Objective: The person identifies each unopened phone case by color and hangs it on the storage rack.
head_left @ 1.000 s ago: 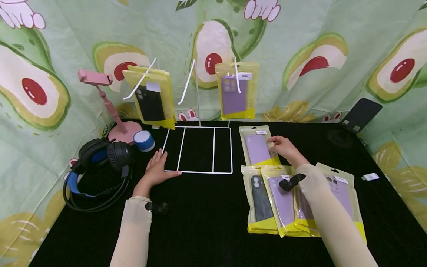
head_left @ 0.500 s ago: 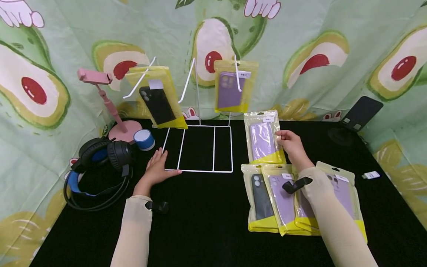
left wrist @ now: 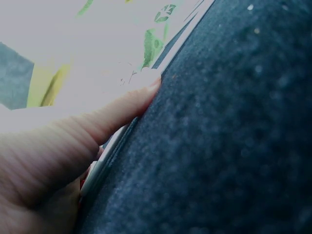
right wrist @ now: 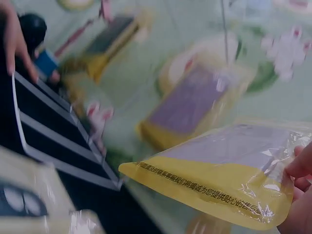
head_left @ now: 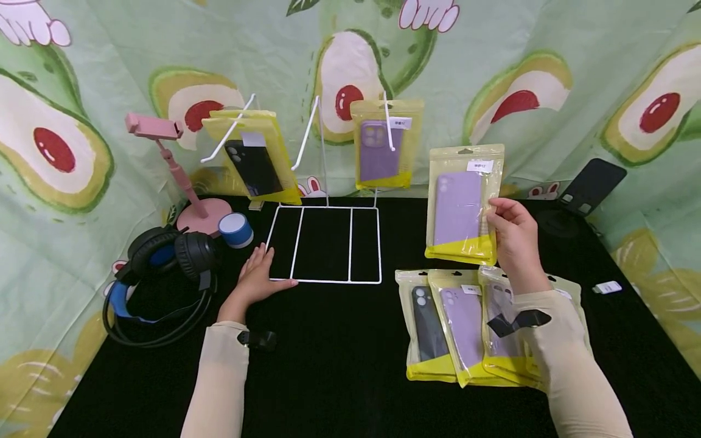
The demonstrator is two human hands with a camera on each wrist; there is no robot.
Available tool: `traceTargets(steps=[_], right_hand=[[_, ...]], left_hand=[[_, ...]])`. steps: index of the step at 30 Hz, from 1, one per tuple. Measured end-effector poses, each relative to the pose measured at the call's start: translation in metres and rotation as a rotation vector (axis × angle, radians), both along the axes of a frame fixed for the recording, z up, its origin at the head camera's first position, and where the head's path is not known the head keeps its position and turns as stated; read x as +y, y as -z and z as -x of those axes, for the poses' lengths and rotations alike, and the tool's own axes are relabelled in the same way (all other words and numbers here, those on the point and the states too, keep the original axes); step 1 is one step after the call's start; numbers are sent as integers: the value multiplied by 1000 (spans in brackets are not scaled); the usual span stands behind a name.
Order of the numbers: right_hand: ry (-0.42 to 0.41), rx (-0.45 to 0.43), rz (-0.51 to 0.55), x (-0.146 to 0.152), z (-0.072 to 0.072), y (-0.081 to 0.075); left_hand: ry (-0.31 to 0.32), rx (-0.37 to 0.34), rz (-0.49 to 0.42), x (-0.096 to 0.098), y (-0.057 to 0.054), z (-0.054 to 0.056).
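Observation:
My right hand [head_left: 516,243] pinches the right edge of a packaged purple phone case [head_left: 457,207], held upright above the black table; in the right wrist view its yellow lower band [right wrist: 219,190] faces the camera. With fingers spread, my left hand [head_left: 255,280] rests on the front left corner of the white wire rack [head_left: 328,281]. In the left wrist view the thumb [left wrist: 122,109] lies along the rack's wire. A packaged black phone case [head_left: 254,167] hangs on the rack's left hook, and a packaged purple case [head_left: 380,149] on the right one. The middle hook [head_left: 306,134] carries nothing.
Several packaged phone cases [head_left: 462,328] lie overlapping at the front right, partly under my right forearm. Headphones [head_left: 164,274], a blue roll [head_left: 236,230] and a pink phone stand [head_left: 199,213] are at the left. A black stand [head_left: 591,188] and small white object [head_left: 608,288] are at the right.
My right hand has lifted the packaged purple phone case off the table, raising it up and to the right. The hanging packages have swung slightly. My left hand has stayed put.

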State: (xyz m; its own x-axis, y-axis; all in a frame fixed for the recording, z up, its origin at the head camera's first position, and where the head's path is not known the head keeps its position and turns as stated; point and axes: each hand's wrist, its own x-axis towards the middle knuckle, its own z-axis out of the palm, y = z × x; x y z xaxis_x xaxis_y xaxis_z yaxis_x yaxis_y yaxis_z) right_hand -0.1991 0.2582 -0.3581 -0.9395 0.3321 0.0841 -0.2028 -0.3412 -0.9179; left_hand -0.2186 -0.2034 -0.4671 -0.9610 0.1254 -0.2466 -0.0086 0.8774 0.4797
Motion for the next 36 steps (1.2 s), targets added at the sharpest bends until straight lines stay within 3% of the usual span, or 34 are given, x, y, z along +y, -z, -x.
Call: traceTargets(steps=[6,10,16,22,30,36], right_hand=[[-107,206,38,-16,-38,-33],[-167,290,37,-30,-59,-51],[-329,383,-10,-52,-74,-62],[-407,364,-47,-76,-67,-56],[-310,209,-69,-85,-40,-46],[-262,156,-70,-88,-18,-43]], left_hand=[[-1,-6,-2,-1,-1,0],[1,-5,-4,-1,0,-1],[-1,-1,-3,-1,0,-1],[0,7,-2,-1,1,0],[3,9,-16,-1,0,-1],[9,10,-16,-2,0,-1]])
